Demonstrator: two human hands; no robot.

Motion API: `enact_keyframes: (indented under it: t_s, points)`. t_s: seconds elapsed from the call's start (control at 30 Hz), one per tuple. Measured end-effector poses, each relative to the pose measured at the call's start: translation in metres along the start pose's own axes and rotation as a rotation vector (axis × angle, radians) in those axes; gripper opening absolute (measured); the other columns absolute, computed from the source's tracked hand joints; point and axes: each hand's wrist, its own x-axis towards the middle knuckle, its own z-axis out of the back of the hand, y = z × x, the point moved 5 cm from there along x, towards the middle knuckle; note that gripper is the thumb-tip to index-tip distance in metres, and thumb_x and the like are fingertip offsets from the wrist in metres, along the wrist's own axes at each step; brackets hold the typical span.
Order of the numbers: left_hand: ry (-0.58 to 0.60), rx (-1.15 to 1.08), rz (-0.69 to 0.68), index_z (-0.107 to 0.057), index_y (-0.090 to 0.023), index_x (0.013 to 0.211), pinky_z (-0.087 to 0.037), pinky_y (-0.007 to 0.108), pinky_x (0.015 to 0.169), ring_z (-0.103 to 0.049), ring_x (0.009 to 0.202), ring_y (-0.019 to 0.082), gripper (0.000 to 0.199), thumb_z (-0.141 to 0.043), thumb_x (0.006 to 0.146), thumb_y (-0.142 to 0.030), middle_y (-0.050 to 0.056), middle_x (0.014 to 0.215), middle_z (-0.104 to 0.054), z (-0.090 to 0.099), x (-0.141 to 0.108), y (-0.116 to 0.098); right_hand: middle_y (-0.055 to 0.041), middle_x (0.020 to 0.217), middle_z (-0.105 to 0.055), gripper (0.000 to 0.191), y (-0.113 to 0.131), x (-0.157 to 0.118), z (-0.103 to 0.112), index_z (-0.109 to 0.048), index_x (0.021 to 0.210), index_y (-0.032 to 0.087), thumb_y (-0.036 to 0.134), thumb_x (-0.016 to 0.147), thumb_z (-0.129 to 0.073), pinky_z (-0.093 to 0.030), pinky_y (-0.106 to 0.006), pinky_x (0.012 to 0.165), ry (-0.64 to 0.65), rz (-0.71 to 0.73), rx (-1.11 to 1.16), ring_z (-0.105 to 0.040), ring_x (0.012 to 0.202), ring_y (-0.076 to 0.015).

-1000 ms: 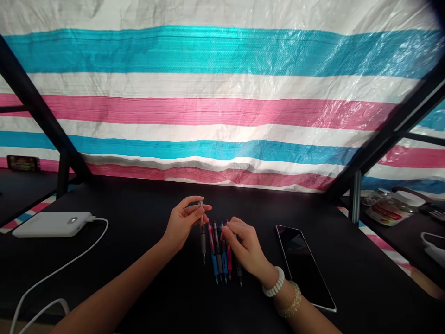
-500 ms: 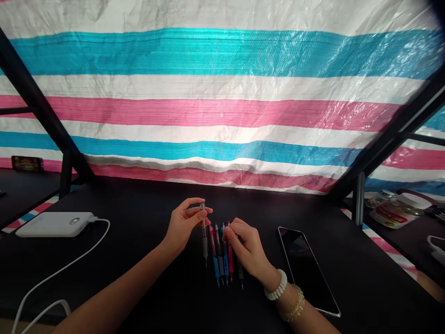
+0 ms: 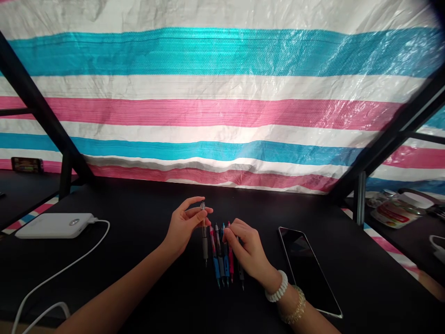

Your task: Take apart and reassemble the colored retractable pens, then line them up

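My left hand [image 3: 184, 222] pinches the upper part of a clear pen with a grey grip [image 3: 205, 246], its tip toward me. Just right of it several pens lie side by side on the black table [image 3: 139, 199], among them a pink pen with a blue grip [image 3: 216, 264] and an all-pink pen [image 3: 231, 264]. My right hand [image 3: 246, 241] is closed over the upper end of the pink pen, fingertips together. Beneath that hand, a dark pen [image 3: 241, 273] is partly hidden.
A phone [image 3: 309, 271] lies to the right of my right hand. At the left are a white power bank [image 3: 54, 226] and its white cable [image 3: 66, 267]. A jar [image 3: 398, 211] stands beyond the right frame leg. Striped sheeting [image 3: 222, 111] hangs behind.
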Motion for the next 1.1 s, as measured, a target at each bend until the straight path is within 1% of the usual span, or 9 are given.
enact_keyframes:
  t_s: [0.17,0.27,0.47,0.7,0.77,0.83,0.93,1.0,1.1]
  points:
    - [-0.012,0.007,-0.015,-0.063,-0.018,0.103,-0.054,0.031,0.064,-0.067,0.062,0.015,0.036,-0.08,0.072,-0.028,0.008,0.089,-0.076,0.003,0.002,0.001,-0.0003,0.06,-0.046,0.043,0.0,-0.001,0.0,-0.05,0.062,0.02,0.032,0.102,-0.039,-0.034,-0.031,0.06,-0.002,0.008,-0.011,-0.045,0.064,-0.0168]
    - [0.008,0.002,-0.013,-0.064,-0.017,0.099,-0.054,0.03,0.064,-0.067,0.061,0.015,0.033,-0.08,0.072,-0.027,0.007,0.088,-0.076,0.002,0.003,-0.001,-0.0003,0.06,-0.046,0.043,0.001,-0.001,0.0,-0.049,0.062,0.02,0.032,0.102,-0.039,-0.034,-0.031,0.06,0.002,0.011,-0.014,-0.045,0.064,-0.0171]
    - [0.092,0.041,0.054,-0.063,-0.018,0.107,-0.054,0.028,0.064,-0.067,0.063,0.015,0.037,-0.078,0.076,-0.03,0.009,0.09,-0.075,0.0,0.003,-0.002,-0.0003,0.059,-0.046,0.043,0.002,0.0,0.0,-0.045,0.061,0.021,0.032,0.102,-0.039,-0.033,-0.031,0.06,0.009,0.008,-0.011,-0.044,0.063,-0.017]
    - [0.107,0.144,0.092,-0.061,-0.016,0.093,-0.054,0.031,0.063,-0.067,0.059,0.016,0.033,-0.08,0.072,-0.032,0.009,0.085,-0.075,0.012,0.013,-0.002,-0.0002,0.06,-0.044,0.043,0.002,0.001,0.001,-0.043,0.059,0.021,0.03,0.101,-0.039,-0.032,-0.031,0.059,-0.005,0.014,-0.021,-0.042,0.062,-0.0164]
    - [0.141,0.178,0.134,-0.059,-0.017,0.093,-0.054,0.032,0.064,-0.068,0.059,0.016,0.034,-0.079,0.072,-0.034,0.009,0.085,-0.074,0.014,0.015,-0.004,0.0,0.059,-0.044,0.043,0.003,0.001,0.001,-0.042,0.059,0.021,0.029,0.101,-0.04,-0.032,-0.031,0.059,-0.005,0.018,-0.018,-0.041,0.062,-0.0163]
    - [0.197,0.215,0.174,-0.056,-0.019,0.097,-0.055,0.033,0.064,-0.069,0.06,0.016,0.036,-0.078,0.073,-0.034,0.008,0.091,-0.073,0.015,0.016,-0.006,0.0003,0.059,-0.043,0.043,0.003,0.001,0.001,-0.041,0.059,0.021,0.029,0.101,-0.04,-0.032,-0.03,0.058,-0.007,0.024,-0.013,-0.041,0.062,-0.0162]
    - [0.238,0.309,0.208,-0.055,-0.022,0.103,-0.055,0.032,0.065,-0.069,0.061,0.015,0.039,-0.077,0.074,-0.034,0.005,0.099,-0.067,0.021,0.02,-0.011,0.0007,0.058,-0.042,0.043,0.003,0.0,0.002,-0.043,0.059,0.021,0.029,0.101,-0.041,-0.032,-0.03,0.057,-0.008,0.032,-0.003,-0.041,0.062,-0.0161]
    - [0.204,0.422,0.205,-0.057,-0.022,0.105,-0.055,0.031,0.065,-0.07,0.063,0.015,0.038,-0.075,0.074,-0.035,0.003,0.098,-0.063,0.03,0.025,-0.015,0.0005,0.059,-0.043,0.042,0.003,0.0,0.002,-0.048,0.061,0.02,0.029,0.101,-0.04,-0.032,-0.03,0.058,-0.009,0.035,-0.001,-0.041,0.062,-0.0162]
    - [0.146,0.734,0.17,-0.058,-0.021,0.106,-0.055,0.028,0.063,-0.071,0.073,0.018,0.034,-0.069,0.076,-0.034,0.002,0.094,-0.06,0.052,0.034,-0.022,0.0,0.06,-0.044,0.041,0.002,0.0,0.002,-0.054,0.064,0.019,0.029,0.101,-0.041,-0.032,-0.031,0.058,-0.016,0.037,0.004,-0.043,0.062,-0.0166]
